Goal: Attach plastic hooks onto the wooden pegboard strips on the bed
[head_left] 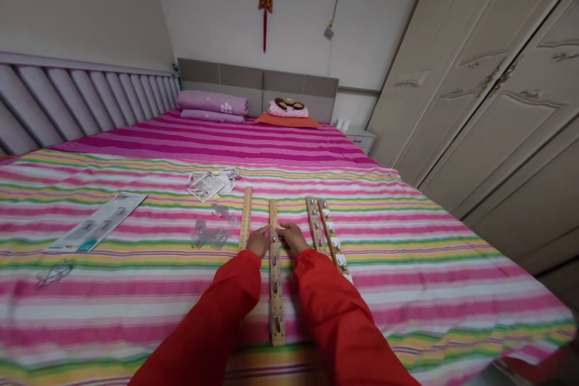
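A long wooden strip [275,301] lies lengthwise in front of me on the striped bedcover, with several small clear-backed metal hooks [274,260] along it. My left hand [259,241] is at its left edge, fingertips closed against the strip near the topmost hook. From the other side my right hand [294,238] holds the strip's right edge, thumb and fingers bent around it. The strip's far end is bare wood. Just left of my left hand lies a plain wooden strip with small holes [245,217]. What my fingertips pinch is partly hidden.
Two strips lie at right, one with metal hooks [315,223], one with white hooks [335,242]. Clear hooks [209,236], small packets [208,184], a packaging card [97,223] and a loose clear wrapper [55,272] lie left. Folded bedding [212,104] sits by the headboard; wardrobe [488,84] at right.
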`<state>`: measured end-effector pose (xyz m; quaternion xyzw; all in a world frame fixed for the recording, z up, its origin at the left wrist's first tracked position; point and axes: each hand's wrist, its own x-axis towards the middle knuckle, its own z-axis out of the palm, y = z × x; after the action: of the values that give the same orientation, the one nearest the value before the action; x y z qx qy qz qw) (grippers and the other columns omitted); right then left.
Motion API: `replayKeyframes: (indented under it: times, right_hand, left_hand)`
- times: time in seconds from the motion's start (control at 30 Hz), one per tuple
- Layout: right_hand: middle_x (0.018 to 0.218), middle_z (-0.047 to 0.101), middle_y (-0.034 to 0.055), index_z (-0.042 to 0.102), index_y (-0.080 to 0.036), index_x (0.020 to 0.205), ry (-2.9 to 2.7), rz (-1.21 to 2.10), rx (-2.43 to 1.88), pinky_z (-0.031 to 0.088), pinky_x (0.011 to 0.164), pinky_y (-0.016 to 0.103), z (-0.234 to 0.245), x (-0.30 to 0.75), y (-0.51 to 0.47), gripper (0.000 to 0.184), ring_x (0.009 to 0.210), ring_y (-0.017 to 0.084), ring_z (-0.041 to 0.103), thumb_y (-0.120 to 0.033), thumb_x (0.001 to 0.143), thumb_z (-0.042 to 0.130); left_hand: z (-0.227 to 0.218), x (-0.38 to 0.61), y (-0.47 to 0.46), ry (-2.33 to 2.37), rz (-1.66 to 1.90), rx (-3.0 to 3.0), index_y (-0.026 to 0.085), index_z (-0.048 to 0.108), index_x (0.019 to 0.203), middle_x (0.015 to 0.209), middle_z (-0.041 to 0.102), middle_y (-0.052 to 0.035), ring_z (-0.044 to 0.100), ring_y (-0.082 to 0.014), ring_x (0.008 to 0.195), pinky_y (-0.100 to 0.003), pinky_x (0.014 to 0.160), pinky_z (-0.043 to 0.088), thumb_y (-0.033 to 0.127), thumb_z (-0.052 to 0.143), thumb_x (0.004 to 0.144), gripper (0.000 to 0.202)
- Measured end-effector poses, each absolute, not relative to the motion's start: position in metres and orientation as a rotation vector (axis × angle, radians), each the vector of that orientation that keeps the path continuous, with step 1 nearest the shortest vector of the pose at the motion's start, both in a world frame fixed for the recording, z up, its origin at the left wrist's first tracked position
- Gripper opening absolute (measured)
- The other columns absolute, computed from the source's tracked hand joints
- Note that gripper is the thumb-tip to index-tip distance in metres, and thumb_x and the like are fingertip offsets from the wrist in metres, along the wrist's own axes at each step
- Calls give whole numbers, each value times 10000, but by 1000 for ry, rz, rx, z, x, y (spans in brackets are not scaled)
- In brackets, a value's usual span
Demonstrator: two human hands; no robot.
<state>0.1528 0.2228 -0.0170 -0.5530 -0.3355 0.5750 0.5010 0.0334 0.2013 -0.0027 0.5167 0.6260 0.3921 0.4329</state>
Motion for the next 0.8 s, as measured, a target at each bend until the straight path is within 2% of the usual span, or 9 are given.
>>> replayKeyframes:
  times: [0.17,0.33,0.43,0.63,0.8]
  right_hand:
    - [563,592,-41,585,-132,945,-780,1506,-1293,365,452,199,-7,164,208,493,492,113,540,33,480,591]
    - [534,554,-68,594,-134,1005,-772,1494,-1290,373,457,213,-4,159,204,579,458,106,502,60,460,590]
    - [534,556,-68,602,-137,1002,-774,1490,-1284,406,477,227,-4,158,204,587,475,120,528,67,452,612]
    - [560,567,-60,608,-133,971,-758,1496,-1227,481,570,249,-8,160,201,542,532,130,579,63,466,599]
    - [591,573,-50,624,-150,911,-754,1497,-1185,486,591,246,-10,160,197,498,562,128,582,63,463,584]
  left_hand:
    - [1,35,199,1554,1006,1246,146,682,1099,974,738,-49,655,-186,926,-240,748,510,7,654,628,492]
    - [1,34,201,1533,1033,1223,170,727,973,987,740,-59,638,-219,1030,-273,844,500,30,715,591,407]
    - [-4,35,205,1501,1025,1200,162,733,941,919,751,-72,660,-227,975,-285,822,514,75,750,582,370]
    - [-11,35,205,1453,1023,1164,150,718,1004,845,752,-70,678,-209,855,-286,751,534,122,773,590,419]
    - [-5,37,198,1446,1055,1175,139,719,1011,814,747,-77,678,-203,825,-289,746,538,121,771,587,427]
